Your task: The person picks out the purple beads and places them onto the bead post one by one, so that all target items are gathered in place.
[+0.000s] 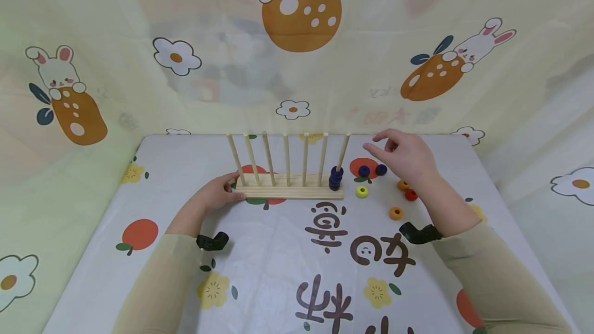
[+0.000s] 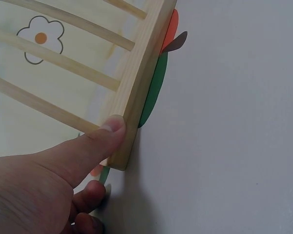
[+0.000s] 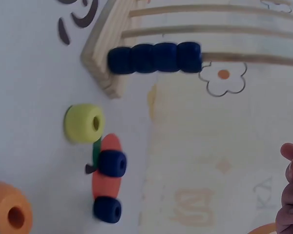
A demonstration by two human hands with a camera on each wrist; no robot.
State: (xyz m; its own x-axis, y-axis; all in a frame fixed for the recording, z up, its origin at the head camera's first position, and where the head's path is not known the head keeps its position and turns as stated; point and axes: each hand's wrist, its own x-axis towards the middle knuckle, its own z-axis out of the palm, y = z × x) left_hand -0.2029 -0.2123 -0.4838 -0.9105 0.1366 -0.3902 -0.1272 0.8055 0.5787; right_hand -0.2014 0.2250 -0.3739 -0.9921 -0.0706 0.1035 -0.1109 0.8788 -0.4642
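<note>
A wooden peg rack (image 1: 289,194) stands on the table with a row of upright pegs. Its left end is held by my left hand (image 1: 214,192), the thumb (image 2: 95,141) pressing on the base and the other fingers partly hidden behind it. Several dark blue beads (image 3: 154,57) are stacked on the rightmost peg; the other pegs are bare. To the right of the rack, my right hand (image 1: 409,156) is raised with thumb and forefinger apart and nothing between them. Below and left of it lie two loose dark blue beads (image 1: 364,171) and a yellow-green bead (image 1: 362,191).
An orange bead (image 1: 396,213) lies nearer the front. Another orange bead (image 1: 402,185) and a red bead (image 1: 411,195) lie beside the right forearm. A printed cloth (image 1: 278,262) covers the table, and a patterned curtain (image 1: 223,19) rises behind the rack.
</note>
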